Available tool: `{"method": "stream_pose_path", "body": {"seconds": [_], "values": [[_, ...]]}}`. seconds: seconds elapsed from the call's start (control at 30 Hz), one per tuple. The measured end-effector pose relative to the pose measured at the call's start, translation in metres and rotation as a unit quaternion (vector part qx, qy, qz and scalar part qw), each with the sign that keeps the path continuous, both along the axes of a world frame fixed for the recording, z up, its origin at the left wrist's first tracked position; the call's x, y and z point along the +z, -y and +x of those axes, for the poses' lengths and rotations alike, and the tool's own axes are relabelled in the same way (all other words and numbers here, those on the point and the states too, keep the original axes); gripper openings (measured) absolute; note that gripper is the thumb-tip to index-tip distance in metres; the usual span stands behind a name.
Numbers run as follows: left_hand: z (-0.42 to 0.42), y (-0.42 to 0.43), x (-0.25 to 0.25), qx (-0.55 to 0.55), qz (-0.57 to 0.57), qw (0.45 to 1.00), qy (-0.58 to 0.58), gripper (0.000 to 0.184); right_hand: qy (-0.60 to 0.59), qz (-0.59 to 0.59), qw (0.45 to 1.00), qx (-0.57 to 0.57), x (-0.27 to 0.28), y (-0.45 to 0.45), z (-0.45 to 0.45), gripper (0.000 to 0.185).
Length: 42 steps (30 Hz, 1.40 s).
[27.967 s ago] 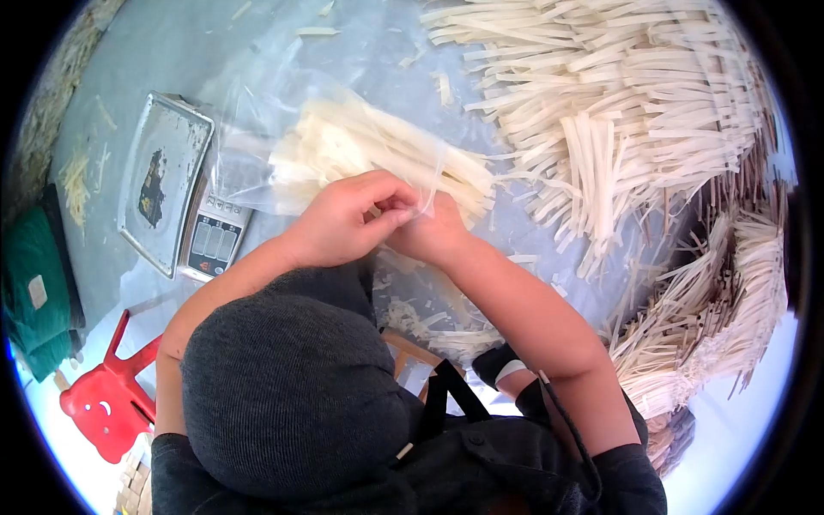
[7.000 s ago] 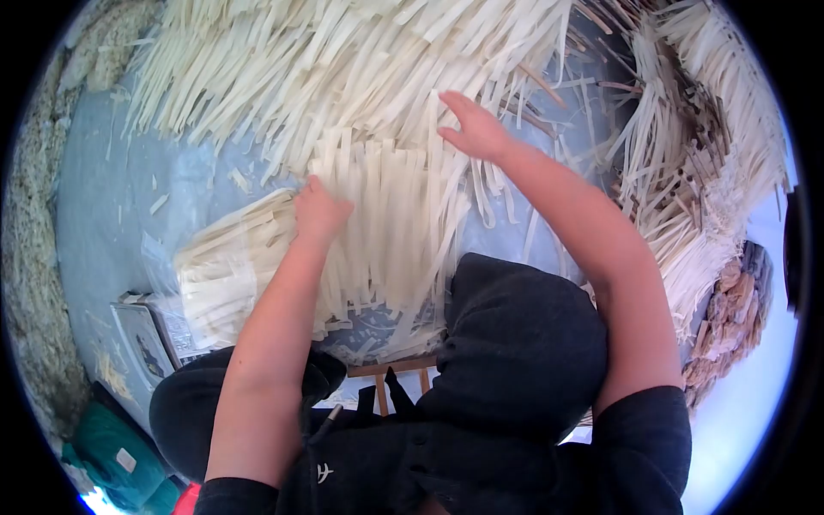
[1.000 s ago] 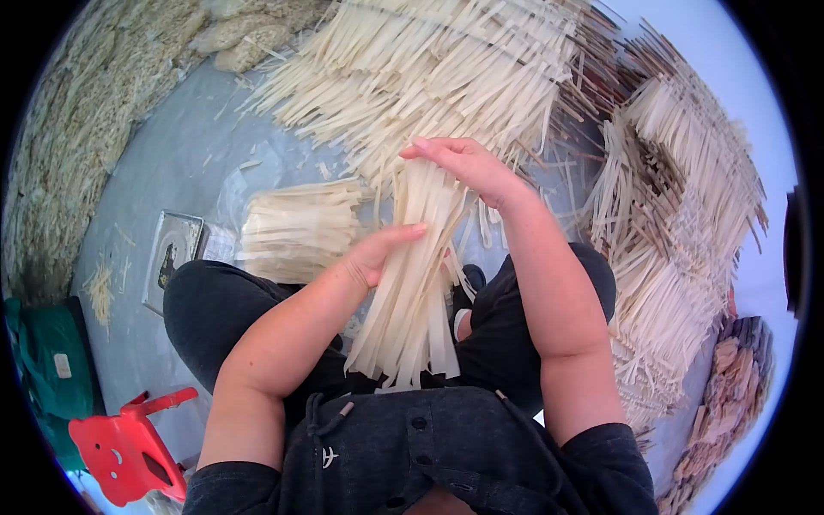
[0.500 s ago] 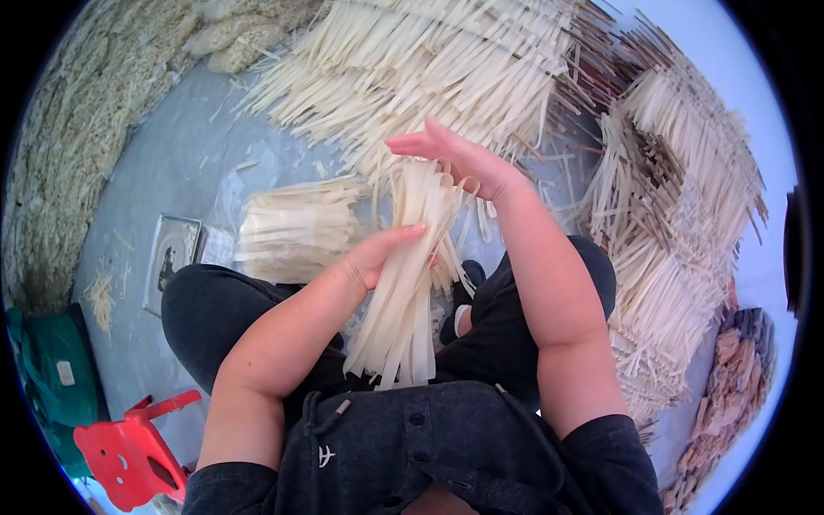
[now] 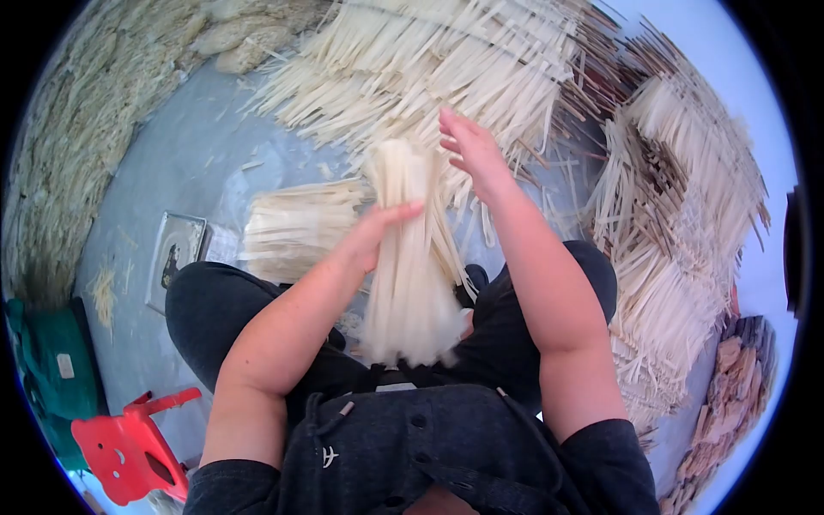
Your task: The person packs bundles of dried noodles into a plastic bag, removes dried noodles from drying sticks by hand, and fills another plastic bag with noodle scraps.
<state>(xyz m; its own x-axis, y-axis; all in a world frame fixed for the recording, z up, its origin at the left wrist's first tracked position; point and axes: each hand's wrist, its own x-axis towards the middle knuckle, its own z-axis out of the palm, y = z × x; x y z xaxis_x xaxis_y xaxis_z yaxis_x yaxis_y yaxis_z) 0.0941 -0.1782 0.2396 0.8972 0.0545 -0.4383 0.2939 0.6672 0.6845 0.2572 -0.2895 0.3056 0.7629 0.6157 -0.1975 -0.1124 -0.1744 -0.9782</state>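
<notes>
My left hand [image 5: 378, 230] is wrapped round the middle of a bundle of pale flat strips [image 5: 408, 283], thumb across the front. The bundle stands nearly lengthwise before my chest, its lower end fanned out and smeared by motion. My right hand [image 5: 477, 154] is raised to the right of the bundle's top, apart from it, fingers stretched out and holding nothing. Left of the bundle, a stack of similar strips [image 5: 300, 225] lies on the floor near my knee.
Strips on dark sticks [image 5: 446, 69] spread across the back, and more are piled [image 5: 669, 283] at right. A metal tray scale [image 5: 177, 253] rests by my left knee. A red stool [image 5: 129, 455] and a green bag [image 5: 60, 369] are at lower left. Rough fibrous heaps [image 5: 77, 129] line the left.
The bundle has risen slightly and swung more upright, its lower end moving to the right. My right hand has come away from the bundle's top, to the right.
</notes>
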Motion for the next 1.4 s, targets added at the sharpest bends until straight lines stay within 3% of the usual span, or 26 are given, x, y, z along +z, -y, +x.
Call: {"method": "stream_pose_path", "body": {"seconds": [0.07,0.1,0.17,0.23,0.43,0.53,0.6,0.67,0.77,0.8,0.93,1.03,1.1,1.13,1.2,1.23,1.3,1.4], "values": [[0.009,-0.011,-0.003,0.076,-0.012,0.997,0.012,0.051,-0.027,-0.121,0.987,0.106,0.012,0.004,-0.012,0.100],[0.012,-0.017,-0.006,0.144,-0.027,0.989,0.021,0.051,-0.035,-0.146,0.977,0.151,0.006,0.002,-0.024,0.106],[0.016,-0.025,-0.016,0.161,-0.022,0.986,0.025,0.051,-0.043,-0.172,0.964,0.198,-0.018,-0.002,-0.047,0.112],[0.013,-0.025,-0.016,0.172,-0.020,0.985,0.026,0.051,0.216,-0.223,0.908,0.281,-0.038,-0.004,-0.063,0.122],[0.006,-0.014,-0.010,0.112,-0.020,0.993,0.020,0.051,0.214,-0.288,0.873,0.330,-0.017,0.000,-0.065,0.117],[0.008,-0.013,-0.018,0.143,-0.012,0.989,0.045,0.050,0.212,-0.301,0.869,0.330,-0.020,-0.002,-0.068,0.116],[0.012,-0.017,-0.017,0.230,0.044,0.971,0.037,0.048,0.218,-0.277,0.880,0.319,-0.023,-0.005,-0.072,0.116],[0.014,-0.028,-0.012,0.262,0.008,0.965,0.014,0.048,0.384,-0.293,0.833,0.270,-0.022,-0.007,-0.082,0.119],[0.013,-0.026,-0.001,0.313,-0.068,0.947,-0.033,0.050,0.446,-0.333,0.785,0.271,-0.023,-0.010,-0.095,0.111],[0.013,-0.022,0.001,0.330,-0.109,0.936,-0.063,0.051,0.446,-0.332,0.785,0.272,-0.029,-0.012,-0.098,0.111],[0.019,-0.027,0.004,0.365,-0.098,0.925,-0.036,0.054,0.463,-0.310,0.806,0.197,-0.039,-0.027,-0.092,0.102],[0.021,-0.052,0.049,0.300,-0.100,0.949,0.000,0.056,0.440,-0.279,0.836,0.173,-0.018,-0.046,-0.079,0.096],[0.028,-0.074,0.072,0.176,0.042,0.983,0.007,0.057,0.440,-0.262,0.845,0.151,0.000,-0.059,-0.068,0.093],[0.030,-0.089,0.080,0.179,0.042,0.983,0.004,0.057,0.392,-0.255,0.870,0.153,0.008,-0.066,-0.062,0.093],[0.027,-0.120,0.089,0.015,0.172,0.985,-0.022,0.054,0.331,-0.215,0.907,0.145,0.006,-0.076,-0.050,0.089],[0.020,-0.139,0.088,0.019,0.166,0.985,-0.032,0.054,0.324,-0.217,0.908,0.154,-0.008,-0.083,-0.043,0.089],[0.005,-0.173,0.089,-0.126,0.372,0.918,-0.051,0.047,0.282,-0.101,0.943,0.143,-0.037,-0.088,-0.025,0.087],[-0.003,-0.221,0.049,-0.191,0.405,0.888,-0.109,0.042,0.256,-0.131,0.946,0.150,-0.079,-0.087,-0.013,0.087]]}}
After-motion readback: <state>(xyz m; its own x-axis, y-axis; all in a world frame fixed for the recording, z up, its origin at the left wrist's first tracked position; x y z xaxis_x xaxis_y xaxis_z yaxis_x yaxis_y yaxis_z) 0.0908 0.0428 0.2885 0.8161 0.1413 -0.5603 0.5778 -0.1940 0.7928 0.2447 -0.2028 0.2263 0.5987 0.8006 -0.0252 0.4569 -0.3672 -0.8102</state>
